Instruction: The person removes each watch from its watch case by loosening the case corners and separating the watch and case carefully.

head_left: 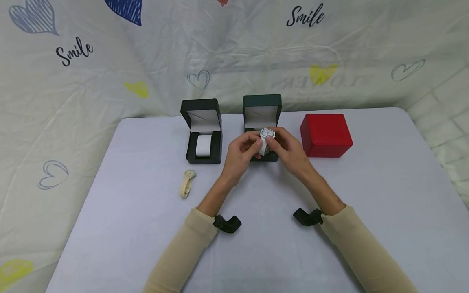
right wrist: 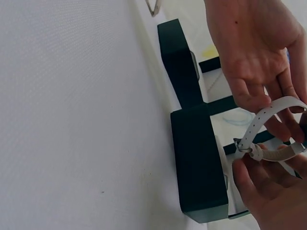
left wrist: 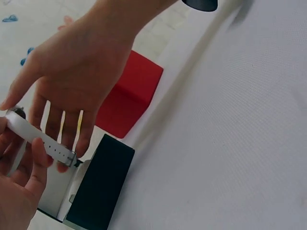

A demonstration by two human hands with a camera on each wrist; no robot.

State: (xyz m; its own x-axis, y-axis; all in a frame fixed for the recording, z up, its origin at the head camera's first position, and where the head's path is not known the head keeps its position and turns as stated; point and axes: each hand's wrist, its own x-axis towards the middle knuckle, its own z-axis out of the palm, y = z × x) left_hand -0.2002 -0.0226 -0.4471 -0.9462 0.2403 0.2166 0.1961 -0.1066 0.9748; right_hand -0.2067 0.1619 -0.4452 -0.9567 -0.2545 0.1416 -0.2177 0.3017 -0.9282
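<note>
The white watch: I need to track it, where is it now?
In the head view the white watch is held by both hands, left hand and right hand, just above the open green box.

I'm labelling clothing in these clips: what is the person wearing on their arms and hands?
Both arms wear long, close-fitting beige sleeves, the left sleeve and the right sleeve, ending at the wrists. A black wrist mount sits at each cuff: left mount, right mount. The left hand and right hand are bare; no rings show.
</note>
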